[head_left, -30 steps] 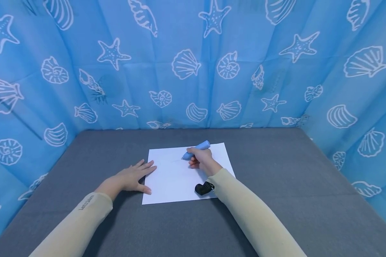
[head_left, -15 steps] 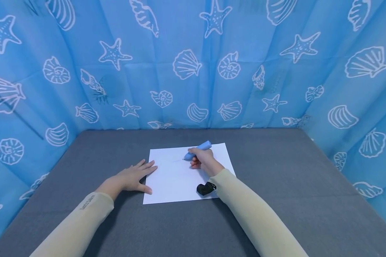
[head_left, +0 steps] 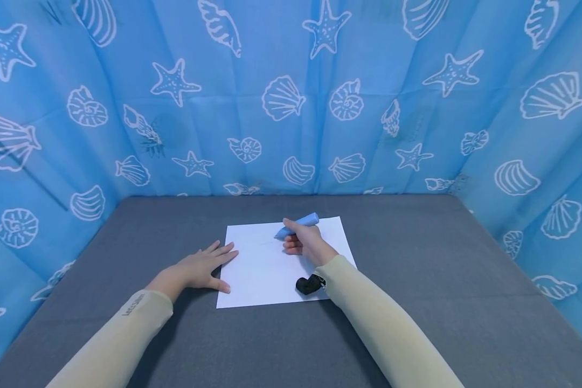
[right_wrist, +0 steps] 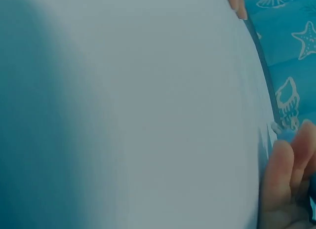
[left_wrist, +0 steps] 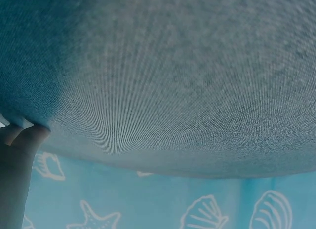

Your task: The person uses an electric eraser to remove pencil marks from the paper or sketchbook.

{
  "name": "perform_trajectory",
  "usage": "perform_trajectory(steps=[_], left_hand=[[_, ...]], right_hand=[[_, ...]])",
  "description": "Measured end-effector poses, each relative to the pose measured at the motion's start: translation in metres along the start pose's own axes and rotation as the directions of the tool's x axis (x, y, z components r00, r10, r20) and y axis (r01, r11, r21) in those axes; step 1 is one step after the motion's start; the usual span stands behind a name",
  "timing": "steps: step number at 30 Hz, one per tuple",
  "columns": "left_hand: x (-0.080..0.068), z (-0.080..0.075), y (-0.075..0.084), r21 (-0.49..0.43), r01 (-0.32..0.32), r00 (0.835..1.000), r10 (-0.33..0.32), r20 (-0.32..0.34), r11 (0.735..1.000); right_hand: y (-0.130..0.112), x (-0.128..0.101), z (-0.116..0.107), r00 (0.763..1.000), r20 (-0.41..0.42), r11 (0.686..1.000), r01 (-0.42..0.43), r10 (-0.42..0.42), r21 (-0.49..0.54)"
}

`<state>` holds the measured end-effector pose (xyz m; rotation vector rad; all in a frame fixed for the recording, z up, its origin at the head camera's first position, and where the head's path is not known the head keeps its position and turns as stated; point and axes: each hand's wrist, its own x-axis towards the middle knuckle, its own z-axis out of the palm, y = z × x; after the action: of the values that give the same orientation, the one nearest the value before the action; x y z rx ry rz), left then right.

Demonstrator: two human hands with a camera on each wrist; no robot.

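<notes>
A white sheet of paper (head_left: 267, 269) lies on the grey table (head_left: 417, 280). My right hand (head_left: 303, 240) grips a thick light-blue pen (head_left: 298, 223), its tip down on the upper middle of the sheet, beside a faint line. My left hand (head_left: 201, 268) lies flat with straight fingers, pressing the sheet's left edge. A small black camera (head_left: 309, 284) sits on my right wrist, over the paper. In the right wrist view the paper (right_wrist: 148, 110) fills the frame, with my fingers (right_wrist: 281, 174) and the pen tip (right_wrist: 282, 133) at the right edge. The left wrist view shows grey table cloth (left_wrist: 173, 76) and one finger (left_wrist: 17, 155).
Blue cloth walls (head_left: 291, 97) printed with white shells and starfish close in the table on the left, back and right. Bare grey surface lies on both sides of the paper and in front of it.
My right hand and the pen shifted slightly over the upper middle of the sheet. The left hand stayed flat in place.
</notes>
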<state>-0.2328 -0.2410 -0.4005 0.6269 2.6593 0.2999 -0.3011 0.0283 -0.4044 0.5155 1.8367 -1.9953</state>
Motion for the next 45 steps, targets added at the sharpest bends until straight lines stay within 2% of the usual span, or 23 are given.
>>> perform_trajectory(steps=[10, 24, 45], left_hand=[[0.0028, 0.0009, -0.0013, 0.005, -0.004, 1.0, 0.004, 0.005, 1.0], [0.0025, 0.0009, -0.0029, -0.002, 0.004, 1.0, -0.004, 0.006, 1.0], [0.0016, 0.0019, -0.001, 0.01, 0.006, 1.0, -0.006, -0.004, 1.0]], right_hand=[[0.0027, 0.0021, 0.0035, 0.999, -0.035, 0.999, 0.032, -0.033, -0.024], [0.0016, 0.0025, 0.0049, 0.999, -0.01, 0.998, 0.032, -0.032, -0.06], [0.0037, 0.0037, 0.0033, 1.0, 0.011, 0.998, 0.03, -0.029, -0.063]])
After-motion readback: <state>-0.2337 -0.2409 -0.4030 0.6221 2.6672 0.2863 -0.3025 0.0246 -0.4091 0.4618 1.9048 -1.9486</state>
